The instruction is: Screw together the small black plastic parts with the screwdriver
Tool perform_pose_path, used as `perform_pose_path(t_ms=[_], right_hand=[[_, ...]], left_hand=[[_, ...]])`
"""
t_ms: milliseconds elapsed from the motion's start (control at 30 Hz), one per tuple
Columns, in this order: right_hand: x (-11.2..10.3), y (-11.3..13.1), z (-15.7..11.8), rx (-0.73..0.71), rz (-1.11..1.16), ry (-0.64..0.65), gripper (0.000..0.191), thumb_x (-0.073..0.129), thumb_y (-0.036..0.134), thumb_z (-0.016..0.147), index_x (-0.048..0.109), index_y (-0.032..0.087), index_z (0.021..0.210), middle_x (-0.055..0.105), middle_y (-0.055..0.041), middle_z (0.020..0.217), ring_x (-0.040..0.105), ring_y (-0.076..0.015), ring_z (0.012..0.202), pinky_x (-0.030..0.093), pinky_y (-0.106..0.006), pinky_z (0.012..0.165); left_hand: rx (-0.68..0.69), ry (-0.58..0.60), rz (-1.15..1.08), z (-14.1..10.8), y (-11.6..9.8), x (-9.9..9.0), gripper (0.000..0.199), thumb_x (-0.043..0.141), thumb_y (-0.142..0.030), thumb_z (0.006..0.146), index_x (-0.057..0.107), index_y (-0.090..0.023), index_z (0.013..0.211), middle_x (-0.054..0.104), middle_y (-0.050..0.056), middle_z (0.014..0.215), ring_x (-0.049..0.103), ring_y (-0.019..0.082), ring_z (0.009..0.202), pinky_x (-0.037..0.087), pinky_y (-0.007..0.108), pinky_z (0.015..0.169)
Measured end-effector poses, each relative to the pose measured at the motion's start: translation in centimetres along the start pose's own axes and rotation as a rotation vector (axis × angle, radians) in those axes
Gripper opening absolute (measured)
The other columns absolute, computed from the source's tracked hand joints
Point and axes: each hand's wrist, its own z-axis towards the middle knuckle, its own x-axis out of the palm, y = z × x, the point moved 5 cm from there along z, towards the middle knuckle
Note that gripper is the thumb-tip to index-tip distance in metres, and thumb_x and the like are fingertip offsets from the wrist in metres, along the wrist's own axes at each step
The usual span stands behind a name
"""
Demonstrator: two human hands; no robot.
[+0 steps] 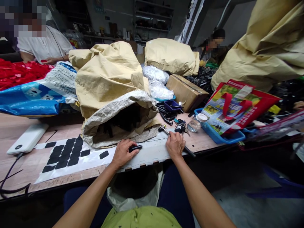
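My left hand (pixel 125 152) is closed round a short black tube-like piece (pixel 136 148) at the front edge of the table. My right hand (pixel 175 144) grips a small hammer (pixel 190 152); its metal head points away from me and its black handle sticks out toward the table edge. Between the two hands lies a pale, flat strip (pixel 152 152) with notches along its front edge. Just behind my left hand gapes the mouth of a woven sack (pixel 99 129), with dark pieces in its shadowed inside.
Black rounded-square stickers (pixel 63 153) lie on a white sheet at left, beside a white power bank (pixel 28 139) with a cable. Keys (pixel 181 125), a clear jar (pixel 194 125) and a blue basket (pixel 213 136) with a red bag are at right. Two people sit beyond the sacks.
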Motion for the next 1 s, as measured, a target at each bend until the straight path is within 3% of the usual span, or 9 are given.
perform_pose_path(t_ms=[1000], right_hand=[[0.59, 0.38, 0.07, -0.042, -0.092, -0.022, 0.03, 0.052, 0.023, 0.096, 0.068, 0.023, 0.121, 0.06, -0.0117, 0.113, 0.047, -0.0273, 0.107, 0.031, -0.036, 0.083]], left_hand=[[0.016, -0.036, -0.019, -0.12, 0.37, 0.29, 0.022, 0.073, -0.044, 0.086, 0.073, -0.026, 0.1, 0.069, 0.003, 0.092, 0.059, 0.026, 0.092, 0.041, 0.038, 0.084]])
